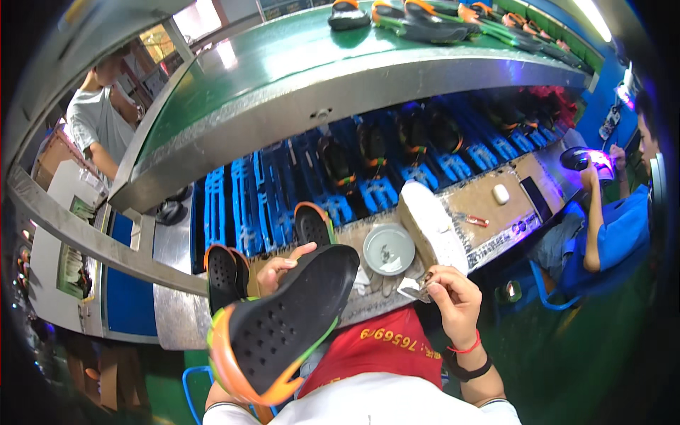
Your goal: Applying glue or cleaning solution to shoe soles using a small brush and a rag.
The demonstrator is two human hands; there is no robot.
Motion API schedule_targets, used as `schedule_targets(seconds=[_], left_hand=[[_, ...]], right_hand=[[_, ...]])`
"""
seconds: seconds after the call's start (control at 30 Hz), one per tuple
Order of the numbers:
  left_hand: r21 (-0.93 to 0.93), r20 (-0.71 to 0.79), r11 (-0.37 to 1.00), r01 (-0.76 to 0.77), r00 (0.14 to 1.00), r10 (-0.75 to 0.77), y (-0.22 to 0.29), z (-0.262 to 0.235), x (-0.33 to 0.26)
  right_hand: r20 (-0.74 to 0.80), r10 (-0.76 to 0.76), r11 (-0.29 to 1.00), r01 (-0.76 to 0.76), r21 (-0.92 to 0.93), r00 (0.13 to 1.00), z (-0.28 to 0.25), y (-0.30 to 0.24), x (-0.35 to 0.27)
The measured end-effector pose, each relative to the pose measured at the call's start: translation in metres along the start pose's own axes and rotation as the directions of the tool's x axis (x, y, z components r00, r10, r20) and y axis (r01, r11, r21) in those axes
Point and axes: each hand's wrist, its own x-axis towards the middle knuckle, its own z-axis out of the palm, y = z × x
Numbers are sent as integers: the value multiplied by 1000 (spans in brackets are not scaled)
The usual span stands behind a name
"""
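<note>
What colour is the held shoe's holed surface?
The holed surface is black, best in head view.

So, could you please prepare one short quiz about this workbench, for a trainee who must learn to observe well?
1. Which hand holds the large perforated shoe?
2. True or false: the right wrist is bare.
3. Fill in: the long white block lies between the small red-handled tool and the round pale ____.

Key:
1. The left hand.
2. False; it wears a red cord and a black band.
3. Bowl.
</note>
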Motion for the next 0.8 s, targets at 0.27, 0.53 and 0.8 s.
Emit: schedule_targets(seconds=[0.27, 0.53, 0.8], left_hand=[[-252, 165, 908, -336, 909, 383, -44, -24, -14], [-175, 262, 954, -245, 922, 285, -33, -35, -25], [-35, 261, 957, -290, 921, 288, -25, -33, -23]], right_hand=[[281, -24, 995, 51, -89, 959, 25, -7, 13], [422, 20, 988, 46, -147, 906, 43, -19, 18], [500, -120, 966, 217, -141, 858, 56, -16, 21]])
